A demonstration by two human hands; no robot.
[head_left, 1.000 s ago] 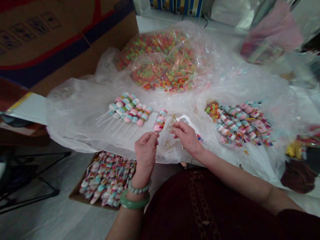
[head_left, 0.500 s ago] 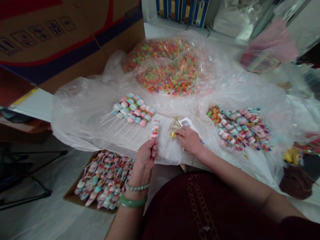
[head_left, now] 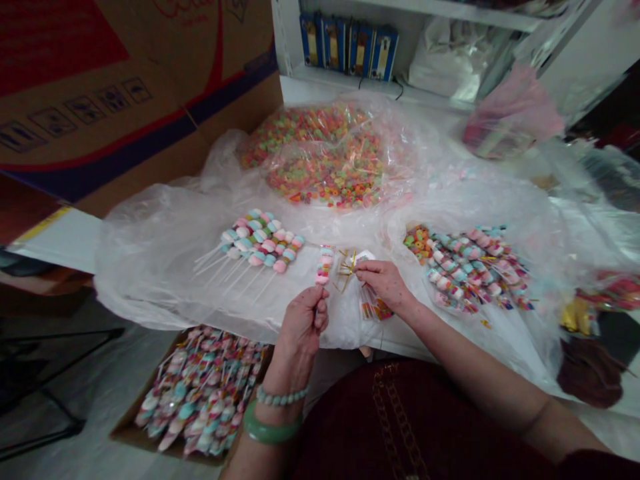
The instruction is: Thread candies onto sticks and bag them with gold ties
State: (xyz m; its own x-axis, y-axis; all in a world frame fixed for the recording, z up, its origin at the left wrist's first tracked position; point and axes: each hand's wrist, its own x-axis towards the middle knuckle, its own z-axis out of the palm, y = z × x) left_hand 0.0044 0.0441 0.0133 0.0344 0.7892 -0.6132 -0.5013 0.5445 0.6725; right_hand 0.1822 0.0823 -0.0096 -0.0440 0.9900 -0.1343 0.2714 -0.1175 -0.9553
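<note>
My left hand [head_left: 306,317] is closed around the lower end of a marshmallow skewer [head_left: 325,265], held upright, its pink, white and coloured sweets in a clear wrapper. To its right, my right hand [head_left: 384,283] pinches a gold twist tie [head_left: 354,259] between thumb and fingertips. More gold twist ties [head_left: 344,272] lie loose beside those fingertips. Under the right hand are a printed card, partly covered, and clear wrappers [head_left: 376,307] with coloured ends. Unwrapped marshmallow skewers [head_left: 263,237] lie in rows to the left. Wrapped skewers [head_left: 475,267] are piled on the right.
A big clear bag of gummy rings [head_left: 325,160] lies at the back of the plastic-covered table. A large cardboard box [head_left: 150,87] stands at the back left. Below the table edge, an open carton [head_left: 200,393] holds many wrapped skewers. A pink bag [head_left: 515,113] sits back right.
My left hand has brought the skewer right, closer to the twist ties. My right hand has lifted a twist tie from the loose ones, uncovering the coloured wrapper ends. The view has tilted up slightly.
</note>
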